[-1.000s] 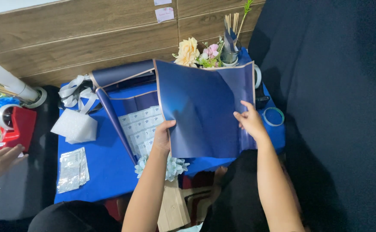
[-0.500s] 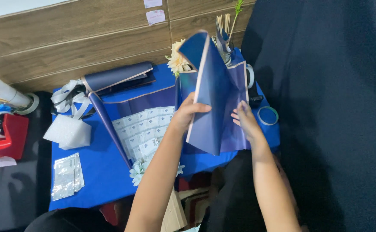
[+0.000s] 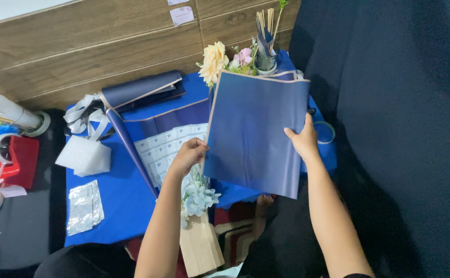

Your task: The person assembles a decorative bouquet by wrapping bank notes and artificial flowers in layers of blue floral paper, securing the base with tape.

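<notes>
Both hands, left hand (image 3: pixel 190 153) and right hand (image 3: pixel 303 140), are pinching the navy wrapping sheet (image 3: pixel 256 131) above the blue table (image 3: pixel 117 190); a loose grip is risking creases.

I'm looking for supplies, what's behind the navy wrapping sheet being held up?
Behind the navy wrapping sheet, artificial flowers and a cup of sticks rise above its top edge. The blue table behind it is hidden.

The blue table (image 3: pixel 117 206) holds a white foam lump (image 3: pixel 83 155) at left, a silver packet (image 3: pixel 83 207) near, and dark paper rolls (image 3: pixel 140 90) far back.
</notes>
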